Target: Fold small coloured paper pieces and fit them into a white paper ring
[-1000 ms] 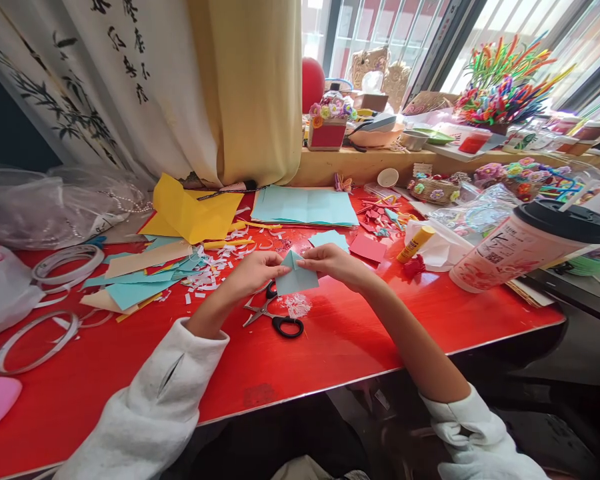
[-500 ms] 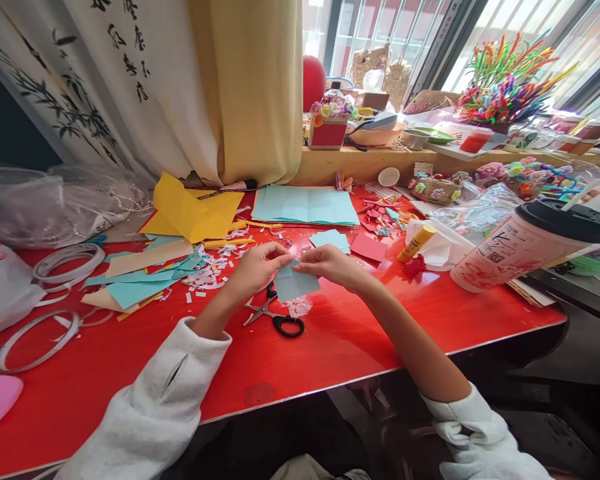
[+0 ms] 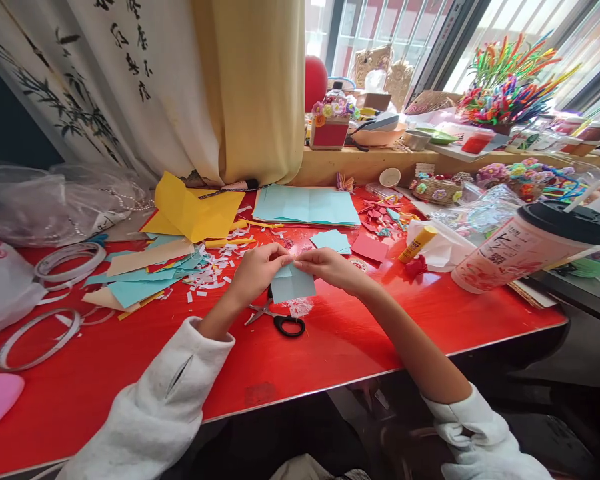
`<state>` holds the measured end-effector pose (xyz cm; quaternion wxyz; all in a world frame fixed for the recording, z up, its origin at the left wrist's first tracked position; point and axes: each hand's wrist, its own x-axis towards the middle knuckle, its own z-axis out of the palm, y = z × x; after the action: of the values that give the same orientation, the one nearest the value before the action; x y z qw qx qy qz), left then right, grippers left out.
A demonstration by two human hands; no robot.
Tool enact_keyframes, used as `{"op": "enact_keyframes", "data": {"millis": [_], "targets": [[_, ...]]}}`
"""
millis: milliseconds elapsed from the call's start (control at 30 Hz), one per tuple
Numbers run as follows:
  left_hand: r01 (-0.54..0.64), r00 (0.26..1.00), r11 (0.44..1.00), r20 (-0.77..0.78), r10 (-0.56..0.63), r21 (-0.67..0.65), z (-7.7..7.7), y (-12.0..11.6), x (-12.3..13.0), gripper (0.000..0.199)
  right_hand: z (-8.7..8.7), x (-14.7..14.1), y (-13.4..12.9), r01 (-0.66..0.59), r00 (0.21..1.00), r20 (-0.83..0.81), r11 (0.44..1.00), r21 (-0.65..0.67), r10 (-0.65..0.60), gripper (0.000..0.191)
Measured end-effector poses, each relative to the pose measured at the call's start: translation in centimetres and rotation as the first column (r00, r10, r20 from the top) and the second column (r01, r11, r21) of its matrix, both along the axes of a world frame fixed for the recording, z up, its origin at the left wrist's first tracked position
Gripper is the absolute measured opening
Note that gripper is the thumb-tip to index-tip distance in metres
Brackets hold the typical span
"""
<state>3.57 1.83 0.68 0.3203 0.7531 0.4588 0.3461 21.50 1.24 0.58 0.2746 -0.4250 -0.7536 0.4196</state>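
Observation:
A small light-blue paper square hangs from the pinched fingers of both hands, over the red table. My left hand grips its upper left edge, and my right hand has the top right part between thumb and fingers. Creases and a folded flap show near the top; the fingertips hide the rest. Just below lie black-handled scissors, their blades spread and partly covered by the paper. Behind my right hand rest more blue squares and a red paper square.
Paper scraps and tape rolls lie on the left. Yellow paper and a blue paper stack sit at the back. To the right are a yellow glue stick and a tilted drink cup. The table's front edge is near.
The blue paper square has shifted slightly left and hangs straighter. My right hand has moved a little left, closer to my left hand.

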Motion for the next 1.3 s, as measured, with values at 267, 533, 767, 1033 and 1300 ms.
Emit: {"op": "enact_keyframes", "data": {"millis": [267,533,767,1033,1300], "targets": [[0.067,0.996,0.983,0.073,-0.055,-0.174,-0.9,0.9,-0.3,0.031,-0.2,0.5,0.8,0.158,0.982,-0.111,0.987,0.02,-0.155,0.041],[0.137,0.987,0.971,0.107,-0.118,-0.194,-0.3,0.5,-0.2,0.033,-0.2,0.4,0.8,0.176,0.981,-0.099,0.977,0.123,-0.165,0.039],[0.096,0.989,0.98,0.131,-0.074,-0.173,-0.9,0.8,-0.3,0.032,0.1,0.5,0.7,0.148,0.985,-0.096,0.986,0.078,-0.14,0.041],[0.088,0.993,0.982,0.093,-0.074,-0.166,-0.8,0.6,-0.3,0.033,0.0,0.5,0.7,0.14,0.985,-0.112,0.989,0.051,-0.134,0.04],[0.089,0.995,0.985,0.048,-0.083,-0.146,-0.6,0.7,-0.3,0.035,0.1,0.5,0.7,0.142,0.986,-0.095,0.989,0.047,-0.137,0.04]]}}
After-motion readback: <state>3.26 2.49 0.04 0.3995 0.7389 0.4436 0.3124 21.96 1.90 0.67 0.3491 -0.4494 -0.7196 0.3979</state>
